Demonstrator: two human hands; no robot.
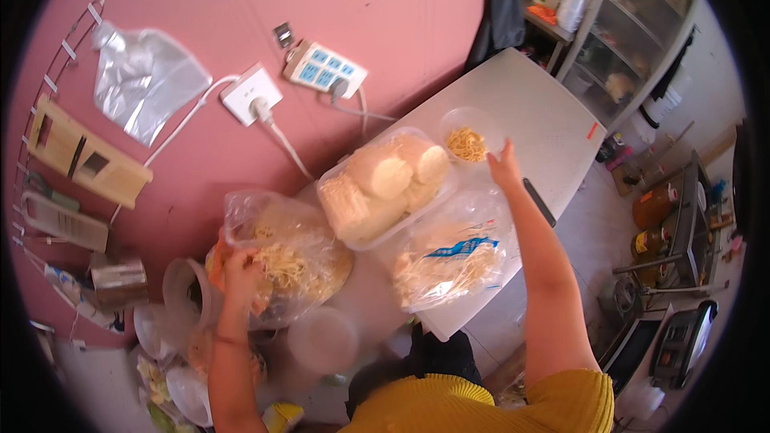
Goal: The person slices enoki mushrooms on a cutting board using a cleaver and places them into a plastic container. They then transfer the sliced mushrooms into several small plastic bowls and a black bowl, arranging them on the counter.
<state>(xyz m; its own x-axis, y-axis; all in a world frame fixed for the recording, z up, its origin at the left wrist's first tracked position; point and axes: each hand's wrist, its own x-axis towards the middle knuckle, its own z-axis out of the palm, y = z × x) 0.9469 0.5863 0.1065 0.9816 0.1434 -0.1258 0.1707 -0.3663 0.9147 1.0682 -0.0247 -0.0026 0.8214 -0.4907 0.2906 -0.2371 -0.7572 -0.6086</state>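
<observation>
My left hand (243,273) is at a clear plastic bag (301,294) of pale noodles (286,267), its fingers curled beside the strands. Whether they grip noodles or film is not clear. My right hand (506,168) has its thumb and fingers spread at the near right edge of a clear round bowl (452,117). Whether it grips the rim is hard to see. A small heap of yellowish noodles (466,144) lies in the bowl. Between the hands stands a clear plastic tub (370,245) filled with pale, rounded bundles (388,177).
Another bag of noodles (451,267), with blue print, lies near the table's (535,99) front edge. A dark flat object (539,201) rests under my right forearm. Buckets (186,291) and a translucent round container (323,340) stand low at left. A power strip (325,69) hangs on the pink wall.
</observation>
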